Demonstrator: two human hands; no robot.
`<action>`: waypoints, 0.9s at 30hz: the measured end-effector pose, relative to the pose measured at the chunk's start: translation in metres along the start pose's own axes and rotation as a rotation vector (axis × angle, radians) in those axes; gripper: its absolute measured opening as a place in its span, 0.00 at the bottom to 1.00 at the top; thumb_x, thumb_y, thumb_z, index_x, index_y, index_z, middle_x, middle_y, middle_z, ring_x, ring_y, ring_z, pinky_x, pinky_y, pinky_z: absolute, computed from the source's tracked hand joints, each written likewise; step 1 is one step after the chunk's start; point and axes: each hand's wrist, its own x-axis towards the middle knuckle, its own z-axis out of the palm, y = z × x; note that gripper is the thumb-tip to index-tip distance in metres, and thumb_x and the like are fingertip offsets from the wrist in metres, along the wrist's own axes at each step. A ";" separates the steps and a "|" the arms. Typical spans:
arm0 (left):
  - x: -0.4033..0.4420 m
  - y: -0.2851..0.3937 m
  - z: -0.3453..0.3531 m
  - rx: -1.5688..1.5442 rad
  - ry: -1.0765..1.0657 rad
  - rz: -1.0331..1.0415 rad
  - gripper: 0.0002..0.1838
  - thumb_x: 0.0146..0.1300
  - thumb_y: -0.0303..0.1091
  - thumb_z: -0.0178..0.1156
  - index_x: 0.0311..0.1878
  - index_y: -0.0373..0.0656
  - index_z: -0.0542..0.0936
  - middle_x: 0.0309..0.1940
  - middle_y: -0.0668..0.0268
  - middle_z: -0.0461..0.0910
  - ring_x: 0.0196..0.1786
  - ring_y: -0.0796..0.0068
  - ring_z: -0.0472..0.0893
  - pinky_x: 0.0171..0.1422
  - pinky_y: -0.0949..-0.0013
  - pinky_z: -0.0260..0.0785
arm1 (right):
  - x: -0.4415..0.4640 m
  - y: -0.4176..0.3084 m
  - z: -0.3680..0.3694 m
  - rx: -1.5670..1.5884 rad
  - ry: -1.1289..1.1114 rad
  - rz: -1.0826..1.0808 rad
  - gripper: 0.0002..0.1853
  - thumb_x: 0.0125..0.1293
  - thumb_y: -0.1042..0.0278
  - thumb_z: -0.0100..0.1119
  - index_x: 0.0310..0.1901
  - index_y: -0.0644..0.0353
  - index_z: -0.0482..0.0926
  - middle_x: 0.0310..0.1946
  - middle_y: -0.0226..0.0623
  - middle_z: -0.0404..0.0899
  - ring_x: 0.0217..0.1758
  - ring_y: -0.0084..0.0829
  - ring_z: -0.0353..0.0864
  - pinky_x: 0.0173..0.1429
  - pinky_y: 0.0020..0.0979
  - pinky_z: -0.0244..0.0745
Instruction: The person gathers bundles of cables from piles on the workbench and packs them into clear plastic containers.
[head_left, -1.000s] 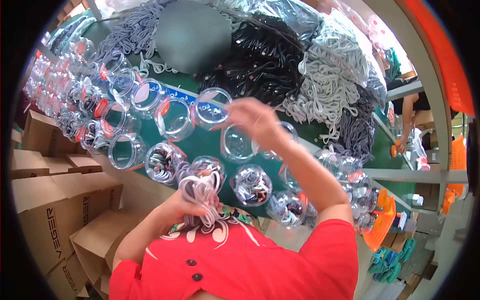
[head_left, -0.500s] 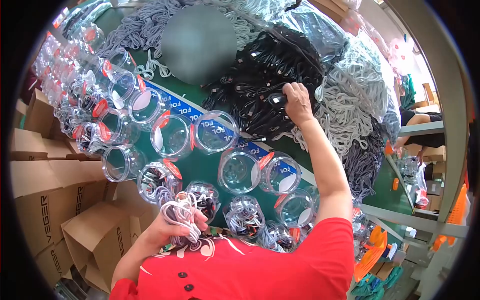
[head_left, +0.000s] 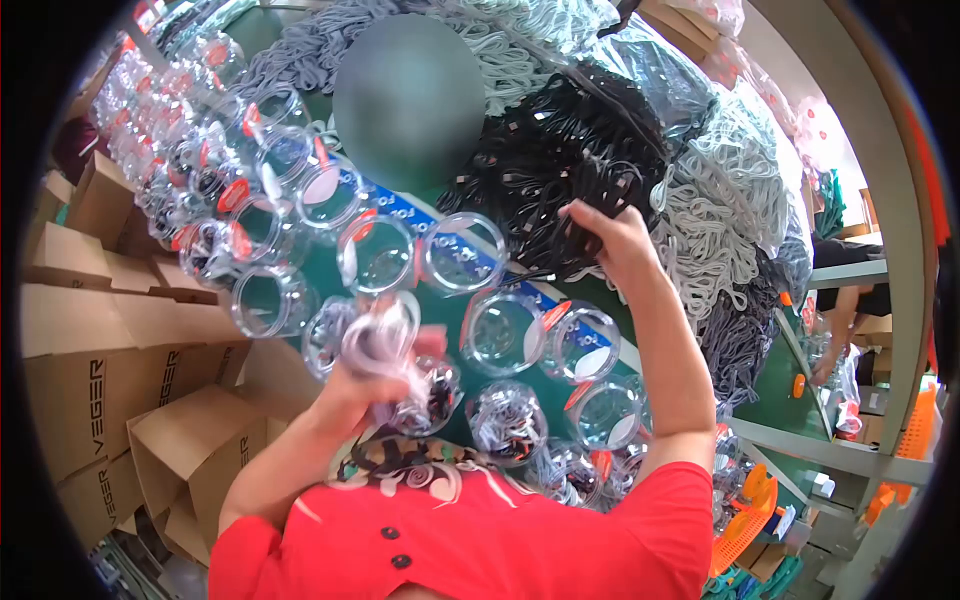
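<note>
A bundle of white and grey cables [head_left: 378, 340] is held in my left hand [head_left: 365, 385], blurred, over the front jars near my body. My right hand [head_left: 615, 235] reaches to the pile of black cables [head_left: 550, 170], its fingers closed round some black cables. Clear jars without cables [head_left: 465, 253] stand between my hands, with red and white labels. Close to my body, a jar filled with mixed cables [head_left: 507, 422] stands on the green table [head_left: 425, 312].
White cables [head_left: 725, 190] and dark grey cables [head_left: 740, 335] lie right of the black pile. Many jars crowd the left. Cardboard boxes [head_left: 200, 440] stand at lower left, an orange basket [head_left: 745, 520] at lower right. Another person's arm [head_left: 840, 325] is at far right.
My right hand went from above the jars to the black pile and now has cables in its fingers. My left hand still holds its bundle, now raised a little. The view has shifted.
</note>
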 end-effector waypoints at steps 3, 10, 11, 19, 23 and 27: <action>0.030 0.006 0.018 -0.087 0.066 0.132 0.35 0.51 0.22 0.62 0.65 0.40 0.62 0.56 0.53 0.73 0.57 0.64 0.75 0.58 0.62 0.71 | -0.045 0.011 0.060 0.002 -0.101 -0.036 0.06 0.59 0.71 0.64 0.35 0.64 0.81 0.32 0.33 0.82 0.32 0.21 0.80 0.35 0.23 0.74; 0.022 0.025 0.032 -0.110 0.209 0.205 0.14 0.56 0.19 0.61 0.47 0.40 0.77 0.38 0.66 0.80 0.41 0.76 0.79 0.45 0.72 0.73 | -0.087 0.036 0.153 0.366 -0.069 -0.052 0.07 0.63 0.73 0.58 0.41 0.65 0.80 0.34 0.33 0.82 0.35 0.21 0.80 0.41 0.23 0.75; 0.021 0.025 0.020 -0.111 0.194 0.203 0.15 0.56 0.19 0.61 0.47 0.40 0.76 0.39 0.66 0.80 0.42 0.76 0.79 0.45 0.72 0.73 | -0.090 0.038 0.164 0.463 -0.054 0.003 0.07 0.64 0.73 0.58 0.42 0.65 0.80 0.35 0.34 0.82 0.36 0.22 0.80 0.42 0.24 0.76; -0.038 0.093 -0.080 -0.064 -0.054 0.057 0.25 0.52 0.25 0.66 0.55 0.40 0.73 0.47 0.66 0.77 0.48 0.74 0.78 0.54 0.66 0.71 | -0.091 0.049 0.298 0.236 -0.131 -0.279 0.39 0.57 0.83 0.61 0.68 0.67 0.52 0.53 0.34 0.73 0.55 0.21 0.71 0.59 0.23 0.65; -0.073 0.145 -0.125 -0.123 -0.123 0.003 0.35 0.44 0.22 0.69 0.59 0.42 0.70 0.53 0.66 0.75 0.54 0.74 0.75 0.58 0.68 0.69 | -0.078 0.051 0.361 -0.272 -0.099 -0.523 0.38 0.53 0.65 0.65 0.64 0.65 0.59 0.52 0.42 0.70 0.61 0.33 0.66 0.62 0.38 0.59; -0.098 0.180 -0.156 0.091 -0.090 -0.009 0.38 0.42 0.19 0.69 0.61 0.43 0.68 0.52 0.67 0.75 0.55 0.74 0.74 0.57 0.69 0.68 | -0.065 0.047 0.395 -1.049 0.012 -0.751 0.42 0.54 0.31 0.53 0.58 0.61 0.67 0.69 0.56 0.51 0.74 0.57 0.39 0.68 0.65 0.30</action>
